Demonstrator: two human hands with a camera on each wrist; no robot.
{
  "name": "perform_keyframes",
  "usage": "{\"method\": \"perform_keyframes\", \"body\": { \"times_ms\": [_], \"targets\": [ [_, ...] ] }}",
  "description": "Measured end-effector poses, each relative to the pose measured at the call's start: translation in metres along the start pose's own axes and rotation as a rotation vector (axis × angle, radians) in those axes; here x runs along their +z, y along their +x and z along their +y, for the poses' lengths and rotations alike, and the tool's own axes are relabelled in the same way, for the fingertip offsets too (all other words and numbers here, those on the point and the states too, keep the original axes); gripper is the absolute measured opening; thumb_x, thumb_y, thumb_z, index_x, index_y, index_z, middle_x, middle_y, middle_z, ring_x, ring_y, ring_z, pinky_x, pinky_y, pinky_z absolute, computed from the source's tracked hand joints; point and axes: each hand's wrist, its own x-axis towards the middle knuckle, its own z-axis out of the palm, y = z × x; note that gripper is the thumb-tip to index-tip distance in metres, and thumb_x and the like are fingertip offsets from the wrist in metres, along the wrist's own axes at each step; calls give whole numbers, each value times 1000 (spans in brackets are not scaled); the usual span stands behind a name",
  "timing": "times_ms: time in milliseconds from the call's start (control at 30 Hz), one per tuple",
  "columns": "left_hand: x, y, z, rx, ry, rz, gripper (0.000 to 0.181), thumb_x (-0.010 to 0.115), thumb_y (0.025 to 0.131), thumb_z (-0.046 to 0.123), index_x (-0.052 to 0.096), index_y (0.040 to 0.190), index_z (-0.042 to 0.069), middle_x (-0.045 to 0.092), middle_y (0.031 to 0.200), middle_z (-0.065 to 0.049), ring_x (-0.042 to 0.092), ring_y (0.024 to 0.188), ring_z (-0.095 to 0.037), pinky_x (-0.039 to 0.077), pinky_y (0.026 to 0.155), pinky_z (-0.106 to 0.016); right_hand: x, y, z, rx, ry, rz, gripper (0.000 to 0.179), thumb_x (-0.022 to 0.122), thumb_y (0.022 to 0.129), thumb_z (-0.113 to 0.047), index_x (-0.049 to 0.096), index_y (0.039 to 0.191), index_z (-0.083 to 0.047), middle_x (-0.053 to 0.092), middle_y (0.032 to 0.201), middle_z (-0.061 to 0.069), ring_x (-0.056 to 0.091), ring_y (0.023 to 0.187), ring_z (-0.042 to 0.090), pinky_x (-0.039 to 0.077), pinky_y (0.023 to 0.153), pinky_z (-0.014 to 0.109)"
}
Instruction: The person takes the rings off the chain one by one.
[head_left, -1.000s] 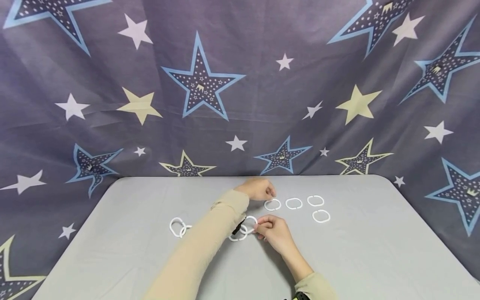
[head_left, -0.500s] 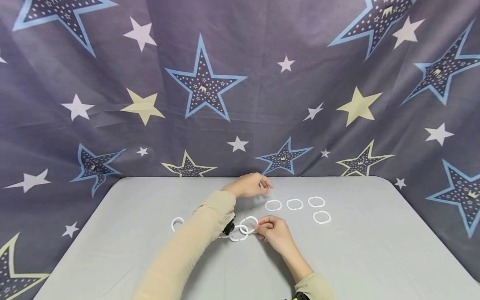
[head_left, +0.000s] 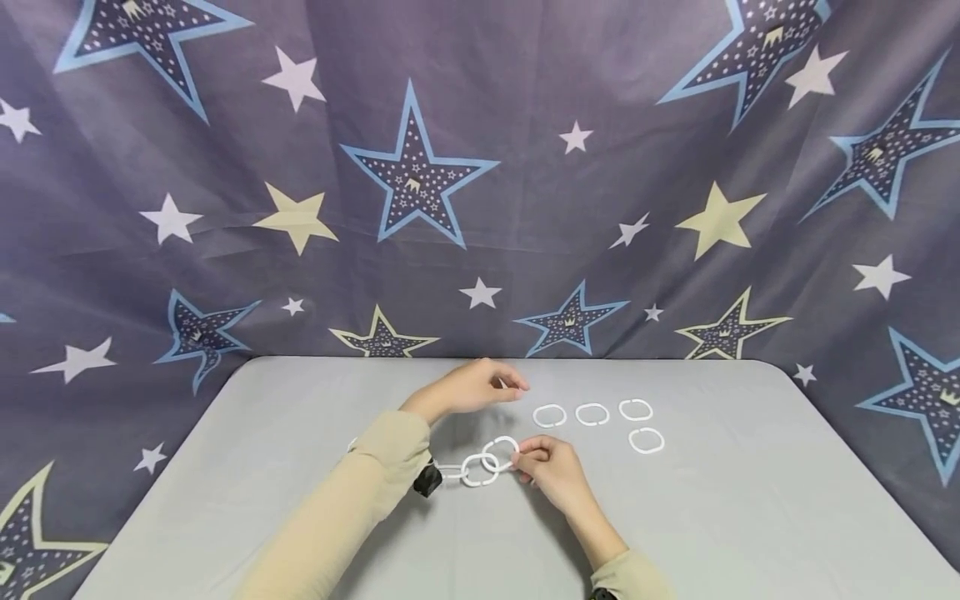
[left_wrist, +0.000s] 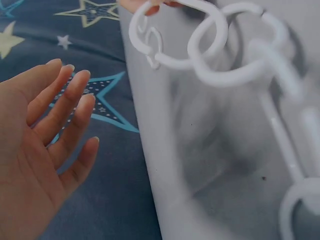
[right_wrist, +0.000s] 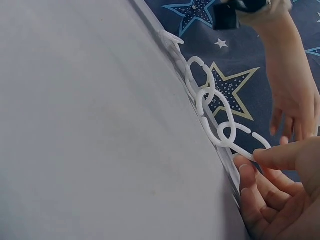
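Observation:
My right hand [head_left: 557, 471] pinches a white plastic chain link [head_left: 501, 439] between thumb and fingers, near the table's middle. That link is hooked through a second white link [head_left: 464, 472], and more joined links run left until my left sleeve hides them. In the right wrist view the chain [right_wrist: 231, 117] trails away from the pinched link [right_wrist: 244, 151]. Beyond the chain, my left hand [head_left: 474, 387] hovers over the back of the table with relaxed fingers and holds nothing. In the left wrist view, its fingers [left_wrist: 75, 130] are spread apart and slightly bent.
Several loose white links lie in a group right of my left hand, the nearest loose link [head_left: 551, 426] close to its fingertips. A dark wrist device [head_left: 427, 479] on my left arm overlaps the chain. A star-patterned curtain [head_left: 525, 208] hangs behind the grey table [head_left: 712, 500].
My left hand has drawn back leftward from the nearest loose link, its fingers loosening. My left forearm now covers the chain's left end. My right hand keeps its pinch in place.

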Motion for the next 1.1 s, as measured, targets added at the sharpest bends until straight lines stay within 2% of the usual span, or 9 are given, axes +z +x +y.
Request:
{"method": "perform_keyframes", "body": {
  "times_ms": [267,433,667,933,1100],
  "targets": [
    [0,-29,3,-10,-17,65,21,65,97,24,73,112,12,72,105,5,63,97,-12,49,91,-33,1,0,-2,1,11,16,11,71,83,0,68,91,7,69,71,14,61,54,15,44,49,22],
    [-4,-44,-1,-50,-19,93,19,65,97,27,73,109,14,71,103,7,62,97,-12,48,91,-34,1,0,1,10,10,15,12,71,83,0,68,92,7,70,72,15,61,54,16,44,48,23],
    [-8,-66,-5,-74,-55,111,18,65,96,27,73,106,13,70,98,6,61,94,-13,48,92,-42,1,-1,1,17,7,30,12,72,82,0,68,92,6,70,73,15,63,56,18,45,49,25],
    [5,-81,-6,-139,-52,87,14,67,95,25,73,103,15,65,87,8,59,84,-10,49,81,-32,1,-1,-1,20,5,27,12,72,82,2,68,92,6,70,71,11,63,56,17,45,49,24],
    [14,-85,-7,-185,-22,73,12,69,93,23,73,101,15,65,86,8,59,80,-9,49,78,-31,2,-2,-1,22,-1,28,11,72,82,2,68,91,5,70,70,10,63,56,17,46,50,24]
  ]
}}
